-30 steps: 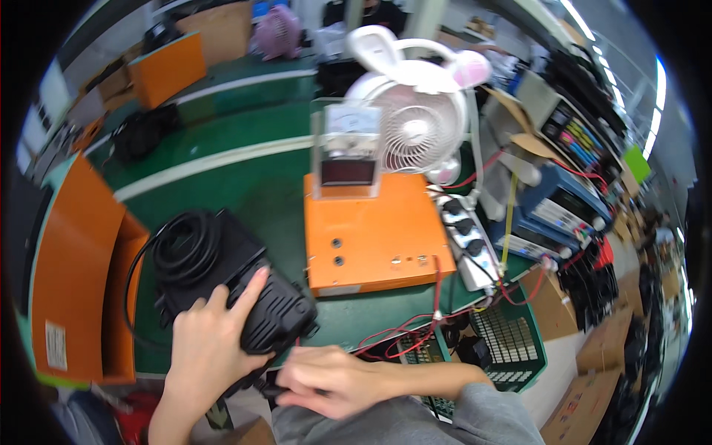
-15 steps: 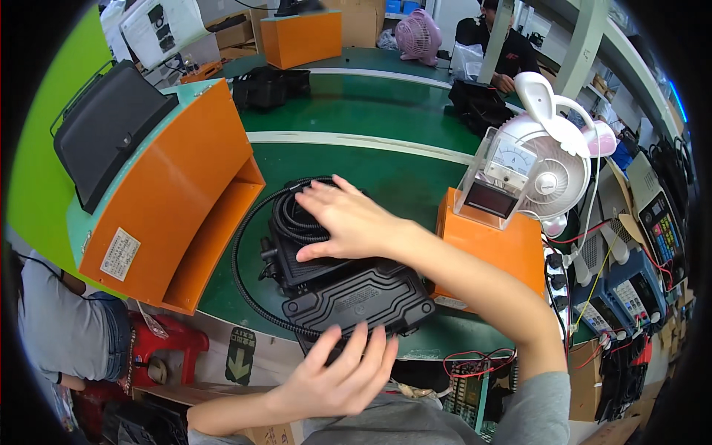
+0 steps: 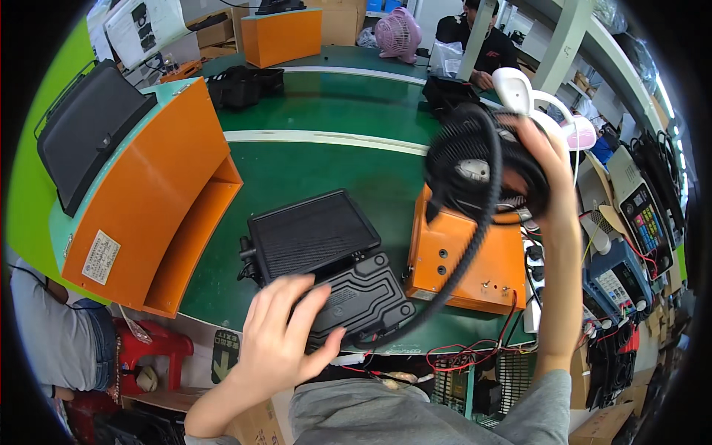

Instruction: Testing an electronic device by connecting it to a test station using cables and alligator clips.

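A coil of black corrugated cable [image 3: 446, 165] hangs over the orange box at the right, with my right hand [image 3: 547, 159] gripping its far right side. From the coil, one length runs down to the near edge of a black device. That device lies on the green table in two parts: a flat panel with a finely textured face [image 3: 315, 231] and a nearer black case with raised, stepped ridges [image 3: 362, 298]. Over the case's near left corner, my left hand [image 3: 276, 337] has its fingers spread; whether they press on it I cannot tell.
An orange cabinet [image 3: 152, 193] with a black case on top stands at the left. The orange box [image 3: 475, 259] at the right has red wires by it. Behind the coil is a white fan [image 3: 512, 87]. Bench instruments [image 3: 619, 285] line the far right. Another person [image 3: 482, 44] sits beyond the table.
My right hand has lifted the coiled cable off the textured panel and swung it up to the right. My left hand has shifted left and up to the case's corner.
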Motion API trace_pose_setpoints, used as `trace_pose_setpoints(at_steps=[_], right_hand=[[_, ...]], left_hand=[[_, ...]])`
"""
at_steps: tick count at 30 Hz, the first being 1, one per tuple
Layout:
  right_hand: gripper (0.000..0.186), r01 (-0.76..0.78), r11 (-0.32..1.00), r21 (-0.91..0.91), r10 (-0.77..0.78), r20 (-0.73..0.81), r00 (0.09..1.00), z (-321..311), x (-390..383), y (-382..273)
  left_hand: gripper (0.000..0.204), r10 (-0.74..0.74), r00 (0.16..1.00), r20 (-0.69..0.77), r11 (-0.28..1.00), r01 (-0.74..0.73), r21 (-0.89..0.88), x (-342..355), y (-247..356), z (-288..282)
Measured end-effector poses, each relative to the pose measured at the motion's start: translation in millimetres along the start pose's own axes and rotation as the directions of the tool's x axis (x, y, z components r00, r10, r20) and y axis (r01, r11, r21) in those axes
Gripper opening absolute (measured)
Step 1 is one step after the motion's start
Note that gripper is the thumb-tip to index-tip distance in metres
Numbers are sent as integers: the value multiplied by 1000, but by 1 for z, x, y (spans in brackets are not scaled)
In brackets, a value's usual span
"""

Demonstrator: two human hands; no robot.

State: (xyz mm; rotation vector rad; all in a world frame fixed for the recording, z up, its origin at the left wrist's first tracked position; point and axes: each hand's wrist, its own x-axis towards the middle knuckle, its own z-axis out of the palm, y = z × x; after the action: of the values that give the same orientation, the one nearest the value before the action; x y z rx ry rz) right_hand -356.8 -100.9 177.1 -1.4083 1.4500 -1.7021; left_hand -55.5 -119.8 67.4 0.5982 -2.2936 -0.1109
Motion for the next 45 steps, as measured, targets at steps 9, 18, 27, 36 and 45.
trace_pose_setpoints(at_steps=[9, 18, 27, 36, 45], right_hand=[[28, -172, 983, -56, 166, -98, 981, -24, -75, 17], [24, -38, 984, -174, 18, -111, 994, -15, -84, 33], [23, 74, 949, -305, -119, -131, 984, -14, -92, 44], [24, -46, 932, -360, 49, 1, 999, 1, -114, 21], [44, -18, 874, -486, 174, 278, 945, -48, -118, -9]], left_hand=[[54, -42, 948, 317, 992, 78, -103, 17, 0, 20], [56, -43, 945, 323, 993, 76, -91, 18, -1, 21], [55, -54, 946, 318, 990, 92, -105, 18, -1, 21], [57, -54, 951, 303, 992, 86, -91, 18, 0, 21], [55, -88, 953, 291, 987, 122, -102, 18, -1, 21]])
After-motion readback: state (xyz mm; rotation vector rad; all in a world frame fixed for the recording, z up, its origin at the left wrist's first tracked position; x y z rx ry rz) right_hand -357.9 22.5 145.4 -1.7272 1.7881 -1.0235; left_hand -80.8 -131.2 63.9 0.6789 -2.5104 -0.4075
